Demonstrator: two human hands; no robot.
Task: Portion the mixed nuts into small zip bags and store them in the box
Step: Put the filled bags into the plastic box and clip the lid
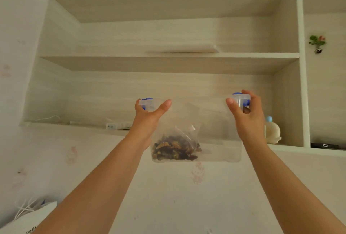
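A person holds a clear plastic storage box (209, 140) aloft with both arms outstretched, in front of a pale wood-grain wall shelf (168, 55). The box is rectangular with rounded lower corners, its walls smooth and see-through, its long axis running left to right and its lid side up. Blue latches (243, 101) show at each short end beneath the translucent lid rim.

Inside, a small clear zip bag (176, 145) of mixed nuts, brown and golden and lumpy in texture, sits slumped in the lower left part of the box, its crinkled top tilted toward the right.

The left hand (149, 117) grips the left end of the box, thumb stretched along the front wall near the rim and fingers curled over the latch. The right hand (245, 114) grips the right end the same way, thumb on the front, fingers wrapped over the lid edge and latch. Both grips are closed on the box.

On the lower shelf stand a cream-coloured rounded figurine (272, 131) with a blue knob, just right of the right hand, and a white power strip (118, 125) to the left. A small flower sprig (317, 43) hangs in the right-hand compartment.
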